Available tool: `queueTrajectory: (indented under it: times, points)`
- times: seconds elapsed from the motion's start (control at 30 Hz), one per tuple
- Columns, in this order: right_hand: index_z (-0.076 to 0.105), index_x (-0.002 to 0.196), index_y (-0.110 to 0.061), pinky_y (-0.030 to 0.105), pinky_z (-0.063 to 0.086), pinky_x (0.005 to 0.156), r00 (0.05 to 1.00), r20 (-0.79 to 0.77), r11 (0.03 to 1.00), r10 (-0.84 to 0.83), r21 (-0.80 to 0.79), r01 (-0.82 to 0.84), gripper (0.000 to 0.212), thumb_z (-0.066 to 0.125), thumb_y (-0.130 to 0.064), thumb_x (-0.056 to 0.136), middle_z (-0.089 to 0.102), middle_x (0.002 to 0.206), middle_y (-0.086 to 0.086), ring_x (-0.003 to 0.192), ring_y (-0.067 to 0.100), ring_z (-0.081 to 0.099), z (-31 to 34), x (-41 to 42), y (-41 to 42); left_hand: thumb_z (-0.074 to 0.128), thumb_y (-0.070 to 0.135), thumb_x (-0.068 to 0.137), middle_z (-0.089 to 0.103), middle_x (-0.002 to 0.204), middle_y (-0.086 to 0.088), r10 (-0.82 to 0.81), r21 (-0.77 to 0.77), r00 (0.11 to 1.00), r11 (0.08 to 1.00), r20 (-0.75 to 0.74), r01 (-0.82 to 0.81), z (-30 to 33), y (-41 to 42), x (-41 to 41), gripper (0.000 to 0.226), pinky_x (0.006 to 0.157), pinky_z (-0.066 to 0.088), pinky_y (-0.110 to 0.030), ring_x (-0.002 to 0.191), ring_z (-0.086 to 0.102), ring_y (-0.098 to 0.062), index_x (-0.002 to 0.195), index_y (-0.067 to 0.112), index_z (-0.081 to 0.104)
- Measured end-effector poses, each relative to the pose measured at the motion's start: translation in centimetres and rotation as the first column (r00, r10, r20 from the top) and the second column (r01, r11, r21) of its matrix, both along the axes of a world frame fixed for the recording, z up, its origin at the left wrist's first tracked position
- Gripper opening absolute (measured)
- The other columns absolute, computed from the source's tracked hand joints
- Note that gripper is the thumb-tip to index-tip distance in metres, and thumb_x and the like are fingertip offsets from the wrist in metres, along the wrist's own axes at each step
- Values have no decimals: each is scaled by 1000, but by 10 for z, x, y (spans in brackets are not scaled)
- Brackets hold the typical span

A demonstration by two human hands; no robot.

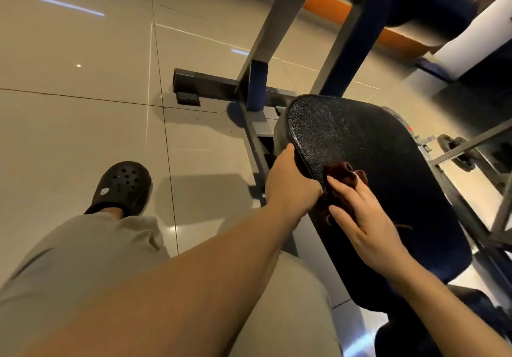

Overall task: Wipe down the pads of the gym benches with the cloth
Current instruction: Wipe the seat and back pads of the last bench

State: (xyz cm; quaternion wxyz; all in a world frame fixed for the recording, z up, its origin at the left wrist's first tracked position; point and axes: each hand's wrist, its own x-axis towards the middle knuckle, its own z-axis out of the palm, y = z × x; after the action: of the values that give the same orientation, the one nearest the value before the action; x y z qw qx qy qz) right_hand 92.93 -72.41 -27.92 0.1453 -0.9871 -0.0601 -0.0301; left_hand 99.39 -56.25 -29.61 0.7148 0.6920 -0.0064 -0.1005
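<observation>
Soft limp cloth point(342, 187) bunched, pressed flat-fingered by right hand point(360, 218) on firm grippy pad point(374, 149), left hand point(291, 179) gripping pad edge.

Under the right hand point(360, 223) is a dark brown-red cloth point(342, 175) on a black pad point(388, 146) with fine grainy texture. Beyond the hands, the frame point(277, 24) is grey and blue; floor tiles point(83, 121) are beige.
</observation>
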Motion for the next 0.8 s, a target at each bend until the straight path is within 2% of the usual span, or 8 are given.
queueTrajectory:
  times: [0.17, 0.27, 0.3, 0.43, 0.57, 0.63, 0.7, 0.8]
  points:
    - [38, 147, -26, 38, 25, 116, 998, 48, 998, -51, -21, 52, 49, 43, -38, 100, 31, 155, 2, 144, 20, 25, 5, 81, 15, 64, 7, 69, 60, 126, 1, -55, 13, 998, 998, -39, 55, -6, 5, -11, 70, 95, 50, -40, 113, 58, -20, 135, 24, 50]
    - [39, 146, -26, 46, 28, 116, 990, 72, 992, -123, 4, 123, 47, 44, -36, 101, 34, 153, 2, 142, 22, 28, 1, 103, 21, 62, -1, 79, 58, 122, 4, -43, 48, 999, 998, -22, 44, -11, 7, -15, 60, 76, 44, -14, 107, 52, -9, 135, 18, 51]
    - [39, 146, -27, 47, 28, 115, 989, 71, 991, -132, 10, 132, 47, 44, -37, 100, 34, 153, 2, 142, 21, 27, 0, 95, 22, 63, -1, 80, 58, 116, 4, -32, 47, 999, 998, -11, 33, -9, 8, -17, 54, 72, 39, -14, 104, 51, -9, 130, 18, 55]
    - [39, 145, -34, 35, 27, 112, 995, 42, 996, -91, 1, 91, 48, 50, -37, 98, 30, 156, -3, 145, 13, 22, -1, 22, 14, 65, 0, 77, 57, 117, 2, -5, 5, 1000, 1000, -13, 5, 0, 6, -23, 54, 87, 46, -26, 108, 55, -15, 126, 20, 58]
    - [38, 145, -34, 30, 26, 108, 993, 33, 994, -112, 7, 112, 50, 50, -38, 96, 29, 156, -6, 145, 10, 20, 0, -44, 3, 61, -4, 79, 54, 117, 3, -68, 24, 997, 997, -37, 69, 1, 7, -24, 54, 55, 45, -13, 91, 55, -13, 127, 20, 58]
    - [39, 146, -30, 30, 29, 107, 987, 48, 988, -154, -19, 155, 51, 51, -37, 96, 31, 155, -3, 144, 13, 23, -2, -48, 5, 60, -6, 77, 59, 117, -5, -60, 0, 995, 998, -82, 60, 0, 11, -24, 53, 62, 57, -27, 86, 60, -17, 125, 17, 59]
    - [40, 146, -26, 27, 28, 105, 982, 65, 983, -177, -42, 180, 51, 52, -33, 97, 33, 153, -1, 141, 15, 27, -2, -31, 13, 61, -5, 76, 61, 116, -6, -27, 9, 993, 1000, -111, 28, 0, 17, -23, 51, 71, 59, -37, 92, 60, -18, 122, 15, 61]
    - [38, 147, -23, 32, 30, 107, 986, 74, 985, -148, -81, 153, 52, 51, -33, 98, 33, 152, 3, 140, 21, 29, 0, 19, 29, 59, -4, 80, 60, 121, -4, -6, 33, 994, 999, -106, 9, -2, 20, -20, 50, 77, 50, -28, 106, 57, -18, 126, 15, 59]
